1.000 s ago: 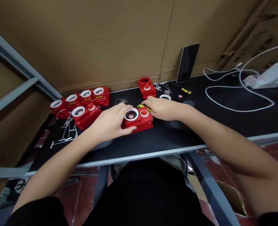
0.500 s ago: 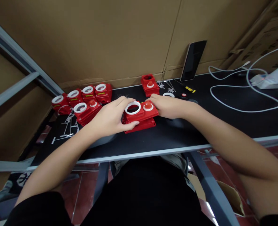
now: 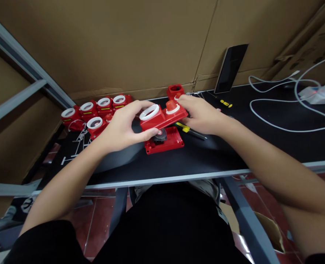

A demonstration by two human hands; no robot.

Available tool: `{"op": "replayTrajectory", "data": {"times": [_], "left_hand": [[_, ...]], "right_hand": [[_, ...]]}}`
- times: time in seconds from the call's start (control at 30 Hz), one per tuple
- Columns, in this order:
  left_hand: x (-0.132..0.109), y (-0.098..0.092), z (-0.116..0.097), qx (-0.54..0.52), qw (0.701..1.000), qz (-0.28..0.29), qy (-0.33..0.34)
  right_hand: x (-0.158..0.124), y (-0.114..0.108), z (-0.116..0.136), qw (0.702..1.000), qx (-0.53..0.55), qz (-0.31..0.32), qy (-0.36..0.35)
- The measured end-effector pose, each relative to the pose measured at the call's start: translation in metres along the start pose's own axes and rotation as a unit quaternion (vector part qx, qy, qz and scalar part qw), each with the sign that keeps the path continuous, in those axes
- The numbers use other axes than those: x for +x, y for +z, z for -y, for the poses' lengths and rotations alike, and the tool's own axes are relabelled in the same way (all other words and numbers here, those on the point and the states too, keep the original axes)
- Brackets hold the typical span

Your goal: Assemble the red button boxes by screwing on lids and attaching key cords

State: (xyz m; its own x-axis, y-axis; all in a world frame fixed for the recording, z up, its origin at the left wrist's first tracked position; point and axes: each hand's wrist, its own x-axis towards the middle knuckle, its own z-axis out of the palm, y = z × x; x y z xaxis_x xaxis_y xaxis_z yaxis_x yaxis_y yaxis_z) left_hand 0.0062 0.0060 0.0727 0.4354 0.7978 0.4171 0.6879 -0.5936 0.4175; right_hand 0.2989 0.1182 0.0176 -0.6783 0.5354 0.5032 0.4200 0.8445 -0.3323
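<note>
Between my hands is a red housing cover (image 3: 162, 118) with a white ring and a red knob in a white collar. My left hand (image 3: 128, 126) grips its left end, thumb along the near side. The fingers of my right hand (image 3: 199, 113) hold its right end beside the knob. The cover is tilted above a red box base (image 3: 168, 142) on the table. A dark round part (image 3: 160, 135) sits in the base, partly hidden by my thumb and the cover. A yellow-handled screwdriver (image 3: 187, 129) lies just right of the base, under my right hand.
Several red housings with white rings (image 3: 103, 104) stand at the back left, near white T-shaped pieces (image 3: 78, 146). Another red housing (image 3: 175, 90) stands behind my right hand. A dark flat panel (image 3: 231, 69) leans on the cardboard wall; a white cable (image 3: 278, 128) loops at right.
Both hands have raised and tilted the cover off its base, so the base's inside and the dark round part now show. The screwdriver has come into view.
</note>
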Motion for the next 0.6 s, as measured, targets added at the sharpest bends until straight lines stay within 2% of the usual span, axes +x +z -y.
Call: {"op": "replayTrajectory", "data": {"times": [0.13,0.2,0.27,0.37,0.47,0.6], "left_hand": [[0.002,-0.004,0.012,0.043,0.997,-0.058,-0.019],[0.004,0.000,0.024,0.083,0.992,-0.083,-0.040],[0.007,0.008,0.037,0.125,0.986,-0.085,-0.066],[0.010,0.023,0.055,0.158,0.982,-0.031,-0.101],[0.010,0.037,0.068,0.151,0.983,0.019,-0.103],[0.009,0.049,0.076,0.138,0.984,0.051,-0.104]], "right_hand": [[0.000,0.000,0.010,0.996,0.080,-0.027,-0.027],[0.000,-0.001,0.016,0.991,0.119,-0.024,-0.063],[0.000,-0.001,0.021,0.985,0.145,-0.012,-0.090],[-0.001,0.000,0.024,0.981,0.162,0.011,-0.109],[-0.002,0.004,0.024,0.978,0.165,0.029,-0.125],[-0.003,0.011,0.026,0.970,0.182,0.033,-0.154]]}}
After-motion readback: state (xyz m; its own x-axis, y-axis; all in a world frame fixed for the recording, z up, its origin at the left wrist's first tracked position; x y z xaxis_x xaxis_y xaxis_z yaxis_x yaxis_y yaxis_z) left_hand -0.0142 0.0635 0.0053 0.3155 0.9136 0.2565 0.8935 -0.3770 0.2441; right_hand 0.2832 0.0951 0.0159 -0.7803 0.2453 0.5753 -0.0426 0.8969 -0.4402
